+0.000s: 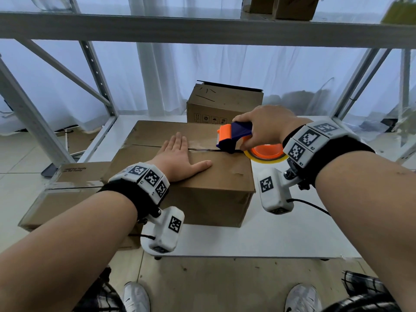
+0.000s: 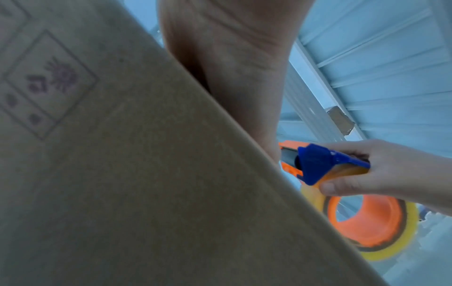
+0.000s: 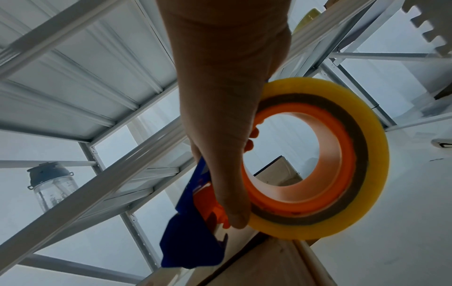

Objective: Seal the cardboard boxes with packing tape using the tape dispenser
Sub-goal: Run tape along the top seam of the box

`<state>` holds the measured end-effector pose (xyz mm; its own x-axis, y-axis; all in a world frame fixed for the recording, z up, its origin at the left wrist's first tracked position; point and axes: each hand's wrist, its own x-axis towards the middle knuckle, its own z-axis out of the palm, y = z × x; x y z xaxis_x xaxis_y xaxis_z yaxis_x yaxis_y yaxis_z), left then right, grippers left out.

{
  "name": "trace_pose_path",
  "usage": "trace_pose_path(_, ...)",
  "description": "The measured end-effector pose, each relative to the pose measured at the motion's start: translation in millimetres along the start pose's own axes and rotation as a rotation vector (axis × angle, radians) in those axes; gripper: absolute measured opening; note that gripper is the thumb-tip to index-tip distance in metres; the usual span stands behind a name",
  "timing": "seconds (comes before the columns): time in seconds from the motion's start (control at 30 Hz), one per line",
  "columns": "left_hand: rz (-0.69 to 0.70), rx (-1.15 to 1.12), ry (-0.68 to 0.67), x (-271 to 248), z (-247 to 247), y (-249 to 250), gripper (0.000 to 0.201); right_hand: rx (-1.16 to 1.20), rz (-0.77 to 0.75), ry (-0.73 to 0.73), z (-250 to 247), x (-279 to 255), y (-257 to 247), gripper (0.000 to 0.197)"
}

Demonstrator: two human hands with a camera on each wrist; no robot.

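A closed brown cardboard box (image 1: 216, 183) sits on the white shelf board (image 1: 281, 233), its top seam running left to right. My left hand (image 1: 180, 157) lies flat and spread on the box top, fingers across the seam. My right hand (image 1: 266, 129) grips the blue and orange tape dispenser (image 1: 234, 136) at the seam's right end, its front pressed on the box top near the right edge. The yellowish tape roll (image 3: 325, 160) on an orange hub hangs past that edge. The dispenser (image 2: 322, 164) also shows beyond the box side (image 2: 122, 174).
A second cardboard box (image 1: 225, 104) stands behind the first. A flatter box (image 1: 65, 192) lies at the left, lower down. Grey rack posts (image 1: 24, 113) and a shelf beam (image 1: 202, 28) frame the space. A clear bottle (image 3: 52, 185) stands on a rack shelf.
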<state>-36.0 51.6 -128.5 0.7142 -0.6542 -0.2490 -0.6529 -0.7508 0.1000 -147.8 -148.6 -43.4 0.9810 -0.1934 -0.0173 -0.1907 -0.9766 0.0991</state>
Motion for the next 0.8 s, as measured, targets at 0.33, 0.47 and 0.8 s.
trace_pose_path(0.33,0.099,0.023,-0.029,0.7,-2.8,29.6,0.098,-0.062,-0.014,-0.049,-5.9,4.0,-6.1,0.061)
trace_pose_path(0.47,0.098,-0.002,-0.018,0.9,-1.8,26.7,0.095,-0.055,-0.029,-0.041,-6.2,1.4,-1.9,0.066)
trace_pose_path(0.8,0.095,0.006,-0.014,0.6,-1.2,25.1,0.097,0.001,0.045,-0.012,7.7,-17.6,19.6,0.063)
